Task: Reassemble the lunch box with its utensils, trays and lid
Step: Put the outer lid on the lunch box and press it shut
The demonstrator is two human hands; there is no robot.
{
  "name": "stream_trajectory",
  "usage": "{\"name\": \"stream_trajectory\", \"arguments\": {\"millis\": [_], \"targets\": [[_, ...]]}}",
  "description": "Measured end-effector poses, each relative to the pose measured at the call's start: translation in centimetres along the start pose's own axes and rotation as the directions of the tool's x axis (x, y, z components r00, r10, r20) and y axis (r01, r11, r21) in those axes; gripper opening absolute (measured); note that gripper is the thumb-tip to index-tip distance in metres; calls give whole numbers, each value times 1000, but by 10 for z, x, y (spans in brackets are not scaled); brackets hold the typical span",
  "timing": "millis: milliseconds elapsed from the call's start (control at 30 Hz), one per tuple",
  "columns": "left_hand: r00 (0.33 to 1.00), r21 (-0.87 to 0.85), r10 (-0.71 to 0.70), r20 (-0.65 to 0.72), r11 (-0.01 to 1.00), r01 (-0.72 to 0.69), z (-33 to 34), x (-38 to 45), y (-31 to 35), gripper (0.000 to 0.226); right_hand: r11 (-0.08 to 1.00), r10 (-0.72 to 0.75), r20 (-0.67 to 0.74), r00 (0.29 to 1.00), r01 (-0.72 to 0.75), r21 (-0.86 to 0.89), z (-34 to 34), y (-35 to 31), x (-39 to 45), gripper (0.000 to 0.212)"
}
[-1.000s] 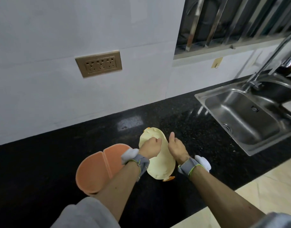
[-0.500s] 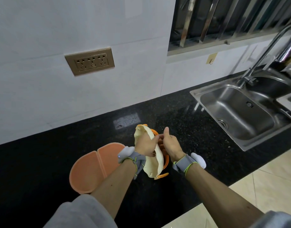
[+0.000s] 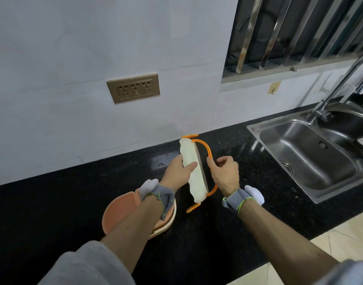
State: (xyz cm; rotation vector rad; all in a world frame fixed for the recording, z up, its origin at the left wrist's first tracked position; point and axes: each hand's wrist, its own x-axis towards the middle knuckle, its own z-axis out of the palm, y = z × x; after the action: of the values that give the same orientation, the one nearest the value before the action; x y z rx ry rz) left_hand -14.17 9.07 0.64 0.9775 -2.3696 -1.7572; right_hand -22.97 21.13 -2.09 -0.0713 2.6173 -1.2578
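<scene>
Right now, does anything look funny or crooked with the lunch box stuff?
Yes. The cream lid is tipped up on edge in the left hand, and its orange ring bows away from it at the right hand. Nothing looks spilled or broken.

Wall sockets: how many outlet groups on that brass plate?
3, side by side on the brass plate on the white wall, above and left of the left hand holding the lid. None appear hidden.
</scene>
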Motion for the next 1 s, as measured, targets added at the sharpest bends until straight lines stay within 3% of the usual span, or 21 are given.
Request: {"name": "stream_trajectory", "arguments": {"millis": [133,267,367,500,633,833,933,1000], "targets": [[998,-216,-8,-64,976,-5,-12,-7,1,34,999,-14,112,994,8,54,5,-4,-4,60],[994,-416,-35,-107,909,-12,-30,-16,-1,26,987,18,222,975,-53,151,15,-15,-14,66],[986,-524,-95,-136,852,10,-46,-20,-6,34,991,52,312,949,-87,99,25,-29,-19,58],[988,-625,-120,-97,780,34,-68,-28,-11,37,959,106,347,932,-188,213,35,-41,-21,51],[994,-617,-106,-5,783,81,-90,-42,-16,35,879,203,493,846,-379,289,34,-53,-28,34],[986,-638,-138,98,751,169,-116,-60,-31,35,880,28,537,843,-276,388,43,-57,-34,26],[981,-752,-193,-8,648,121,-126,-64,-37,33,881,-71,547,834,-205,427,47,-62,-39,11],[966,-776,-231,-117,628,56,-135,-65,-39,33,881,-106,562,820,-185,436,51,-63,-39,14]]}}
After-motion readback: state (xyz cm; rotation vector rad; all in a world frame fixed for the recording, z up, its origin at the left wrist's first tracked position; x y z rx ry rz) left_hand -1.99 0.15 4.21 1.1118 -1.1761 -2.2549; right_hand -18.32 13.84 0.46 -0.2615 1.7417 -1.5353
